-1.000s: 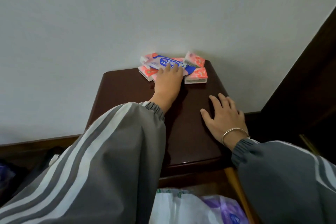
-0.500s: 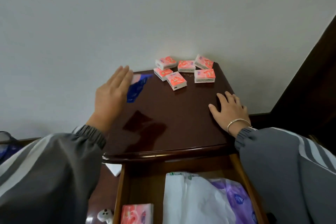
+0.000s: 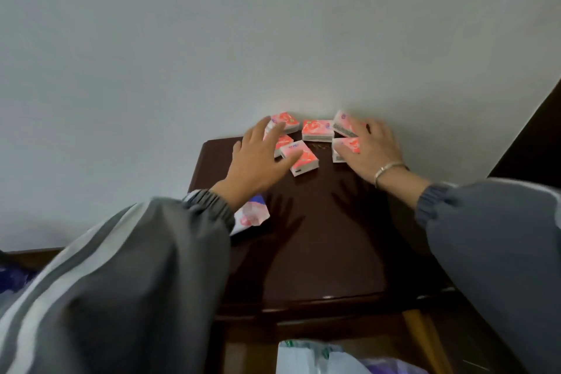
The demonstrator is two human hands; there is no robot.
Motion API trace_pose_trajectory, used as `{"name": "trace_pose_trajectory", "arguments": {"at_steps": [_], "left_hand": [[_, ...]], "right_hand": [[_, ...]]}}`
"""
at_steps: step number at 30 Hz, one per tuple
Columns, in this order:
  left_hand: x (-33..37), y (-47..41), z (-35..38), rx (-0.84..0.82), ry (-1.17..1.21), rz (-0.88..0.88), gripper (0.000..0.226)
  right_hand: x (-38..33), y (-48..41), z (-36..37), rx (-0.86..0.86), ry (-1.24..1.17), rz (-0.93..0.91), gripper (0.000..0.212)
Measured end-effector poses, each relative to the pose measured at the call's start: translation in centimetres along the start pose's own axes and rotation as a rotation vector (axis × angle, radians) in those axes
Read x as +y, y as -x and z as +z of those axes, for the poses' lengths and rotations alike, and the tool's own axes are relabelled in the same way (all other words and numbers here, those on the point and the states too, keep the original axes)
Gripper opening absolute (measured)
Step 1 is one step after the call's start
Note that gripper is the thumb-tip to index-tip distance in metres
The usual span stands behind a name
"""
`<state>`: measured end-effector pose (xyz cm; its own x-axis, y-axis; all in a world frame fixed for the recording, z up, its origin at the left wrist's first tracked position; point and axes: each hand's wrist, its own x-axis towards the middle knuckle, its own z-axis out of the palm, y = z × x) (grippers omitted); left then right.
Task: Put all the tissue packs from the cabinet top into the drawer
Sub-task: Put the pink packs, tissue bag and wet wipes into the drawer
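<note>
Several small pink tissue packs lie in a cluster at the back of the dark wooden cabinet top (image 3: 318,240), against the wall. My left hand (image 3: 258,158) hovers with fingers spread over the left packs, its fingertips above one pack (image 3: 285,121), with another pack (image 3: 302,158) just right of it. My right hand (image 3: 370,146) lies flat with fingers apart on the two right packs, one (image 3: 344,126) at the back and one (image 3: 341,152) in front. A middle pack (image 3: 317,130) sits uncovered. The open drawer (image 3: 416,328) shows below the front edge.
A blue and pink plastic wrapper (image 3: 252,215) lies at the left edge of the cabinet top, partly under my left sleeve. White and purple bags (image 3: 318,358) fill the drawer. A dark wooden panel (image 3: 537,143) rises at the right.
My left hand has dropped the blue wrapper at the left edge and come back over the packs. My right hand has moved from the front of the top onto the right packs.
</note>
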<state>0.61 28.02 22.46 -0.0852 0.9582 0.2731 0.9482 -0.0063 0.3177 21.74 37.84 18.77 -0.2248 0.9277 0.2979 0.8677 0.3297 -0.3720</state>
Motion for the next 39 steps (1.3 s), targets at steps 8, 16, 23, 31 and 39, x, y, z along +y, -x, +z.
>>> {"name": "trace_pose_trajectory", "arguments": {"at_steps": [8, 16, 23, 31, 39], "left_hand": [[-1.6, -9.7, 8.6, -0.090, 0.028, -0.232, 0.070], [-1.2, -9.8, 10.3, 0.017, 0.066, -0.208, 0.054], [1.3, -4.3, 8.9, -0.021, 0.045, -0.198, 0.052], [6.0, 5.3, 6.8, -0.052, 0.008, -0.225, 0.049], [9.3, 11.8, 5.2, -0.074, -0.001, -0.263, 0.049]], "right_hand": [[0.9, -8.3, 5.8, -0.230, 0.080, 0.031, 0.078], [1.0, -8.7, 5.7, -0.237, 0.093, -0.014, 0.065], [1.0, -3.1, 3.7, -0.227, 0.063, -0.002, 0.055], [1.1, 7.4, 0.5, -0.198, 0.086, 0.016, 0.050], [0.7, 14.9, -1.9, -0.150, 0.126, 0.028, 0.051]]}}
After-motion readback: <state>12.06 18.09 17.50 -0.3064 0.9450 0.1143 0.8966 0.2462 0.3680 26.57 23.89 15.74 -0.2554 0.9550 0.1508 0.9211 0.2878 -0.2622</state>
